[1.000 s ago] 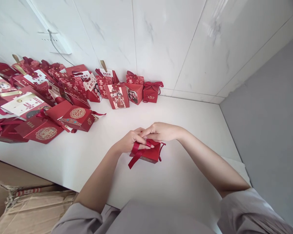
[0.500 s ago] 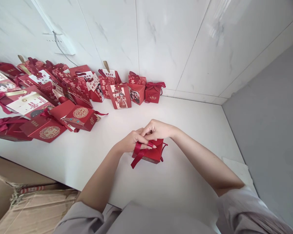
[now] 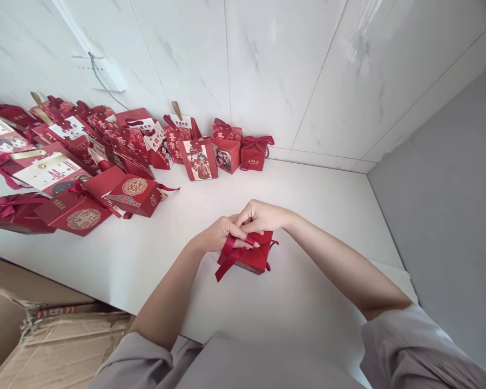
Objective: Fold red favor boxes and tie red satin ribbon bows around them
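A small red gift box sits on the white tabletop below my two hands. Dark red ribbon runs over its top, with one end hanging past the front left and a loop showing at the right side. My left hand is closed on the ribbon, which passes round its fingers above the lid. Against it, my right hand is bent down over the back of the box with its fingers pinched at the ribbon. The right fingertips are partly hidden, so the exact grip there is unclear.
Several red printed gift boxes crowd the left and back of the white table. A red box with a ribbon bow stands by the tiled wall. Below the front left edge is an open cardboard carton. A grey panel borders the right.
Both hands keep nearly the same pose over the box. The box has turned and tilted very slightly, and the hanging ribbon end sits a touch lower and further left.
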### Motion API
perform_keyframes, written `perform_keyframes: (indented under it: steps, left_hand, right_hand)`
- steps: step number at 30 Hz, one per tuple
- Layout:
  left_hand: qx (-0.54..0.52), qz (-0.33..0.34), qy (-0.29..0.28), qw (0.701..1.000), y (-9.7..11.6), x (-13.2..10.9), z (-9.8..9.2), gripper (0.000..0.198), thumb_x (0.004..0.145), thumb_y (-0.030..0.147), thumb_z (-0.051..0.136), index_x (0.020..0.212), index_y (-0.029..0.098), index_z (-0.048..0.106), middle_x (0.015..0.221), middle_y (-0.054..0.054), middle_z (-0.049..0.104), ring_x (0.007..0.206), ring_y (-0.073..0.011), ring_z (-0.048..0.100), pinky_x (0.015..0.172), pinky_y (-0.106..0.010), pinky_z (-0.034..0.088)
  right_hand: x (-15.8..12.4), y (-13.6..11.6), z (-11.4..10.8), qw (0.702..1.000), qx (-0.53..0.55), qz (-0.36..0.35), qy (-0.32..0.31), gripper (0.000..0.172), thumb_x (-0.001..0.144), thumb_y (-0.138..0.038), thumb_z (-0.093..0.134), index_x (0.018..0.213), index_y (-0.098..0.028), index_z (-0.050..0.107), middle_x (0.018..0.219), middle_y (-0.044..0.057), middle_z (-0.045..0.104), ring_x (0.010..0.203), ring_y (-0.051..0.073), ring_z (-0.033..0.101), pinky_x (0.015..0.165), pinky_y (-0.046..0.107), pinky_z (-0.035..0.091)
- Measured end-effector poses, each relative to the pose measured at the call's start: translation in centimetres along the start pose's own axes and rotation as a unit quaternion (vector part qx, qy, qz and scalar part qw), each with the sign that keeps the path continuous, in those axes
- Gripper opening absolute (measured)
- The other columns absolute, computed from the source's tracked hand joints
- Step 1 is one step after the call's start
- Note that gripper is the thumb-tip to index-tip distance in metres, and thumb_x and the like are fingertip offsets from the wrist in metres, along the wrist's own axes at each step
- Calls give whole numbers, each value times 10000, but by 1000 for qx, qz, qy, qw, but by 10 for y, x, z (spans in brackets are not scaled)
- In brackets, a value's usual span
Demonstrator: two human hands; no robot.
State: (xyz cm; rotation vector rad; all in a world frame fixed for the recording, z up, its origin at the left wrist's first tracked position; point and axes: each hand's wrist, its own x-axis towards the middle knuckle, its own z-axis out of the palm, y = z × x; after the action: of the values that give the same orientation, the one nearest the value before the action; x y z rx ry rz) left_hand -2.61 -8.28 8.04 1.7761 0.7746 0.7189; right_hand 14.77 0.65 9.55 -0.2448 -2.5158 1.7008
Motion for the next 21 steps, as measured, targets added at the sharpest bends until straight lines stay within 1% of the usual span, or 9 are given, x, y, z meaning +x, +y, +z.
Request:
perform_keyframes:
  steps: [3, 6, 9, 13, 14, 16, 18, 19, 21]
  left_hand:
    - [7, -12, -7, 1000, -1, 1, 1, 190, 822, 311, 691, 942, 198, 786, 1150, -130, 675, 1107, -250, 600, 960, -377, 501]
    - [1, -16, -20, 1000, -2, 3, 3, 210, 818, 320, 694, 959, 193, 782, 1093, -129, 673, 1039, -230, 608, 891, -344, 513]
    - [2, -3, -32, 999, -1, 4, 3, 221, 816, 324, 695, 974, 195, 779, 1035, -123, 672, 1002, -216, 606, 870, -328, 509]
    - [34, 13, -26, 999, -1, 2, -1, 208, 828, 310, 685, 993, 221, 776, 979, -117, 705, 1077, -231, 565, 946, -352, 476]
    - [41, 19, -23, 999, -1, 1, -3, 208, 835, 302, 679, 1003, 224, 773, 966, -116, 717, 1099, -234, 550, 965, -360, 463]
    - [47, 29, -23, 998, -1, 1, -5, 209, 838, 289, 678, 1015, 227, 770, 927, -108, 733, 1109, -235, 537, 984, -364, 447]
    - [49, 28, -27, 998, -1, 1, -6, 212, 827, 290, 692, 1016, 236, 770, 901, -99, 738, 1093, -230, 540, 974, -353, 453]
    - [49, 26, -29, 998, -1, 2, -6, 213, 821, 291, 697, 1016, 242, 770, 890, -95, 739, 1091, -230, 543, 968, -347, 459]
    - [49, 25, -27, 998, 0, 2, -5, 210, 810, 291, 709, 1007, 251, 772, 882, -92, 735, 1111, -234, 546, 964, -340, 468]
  right_hand:
    - [-9, 1, 8, 999, -17, -16, 43, 248, 788, -120, 545, 905, -147, 761, 499, -63, 569, 420, 34, 426, 471, 162, 343]
    - [-18, 2, 13, 997, 11, -18, 68, 236, 788, -150, 576, 957, -132, 740, 533, -58, 573, 453, 39, 425, 476, 163, 348]
    - [-25, 8, 13, 993, 77, -3, 94, 222, 752, -131, 590, 939, -118, 709, 540, -63, 565, 444, 37, 423, 449, 156, 341]
    - [-38, 21, 7, 967, 195, 38, 160, 86, 723, -128, 558, 796, -145, 600, 440, -93, 522, 343, 42, 391, 369, 149, 307]
    - [-42, 23, 6, 962, 216, 46, 159, 62, 726, -142, 546, 780, -157, 572, 426, -90, 528, 330, 52, 402, 361, 153, 318]
    - [-49, 25, 4, 956, 256, 60, 131, 44, 735, -174, 527, 777, -172, 539, 442, -67, 575, 323, 72, 435, 355, 170, 349]
    - [-53, 22, 3, 951, 284, 69, 99, 89, 767, -210, 509, 831, -168, 553, 475, -44, 613, 326, 85, 446, 349, 184, 352]
    - [-55, 19, 4, 953, 283, 70, 86, 129, 791, -227, 513, 881, -158, 575, 484, -40, 616, 333, 84, 441, 352, 185, 339]
    - [-55, 13, 4, 966, 244, 65, 64, 193, 837, -271, 562, 957, -135, 629, 520, -35, 612, 394, 77, 451, 393, 188, 338]
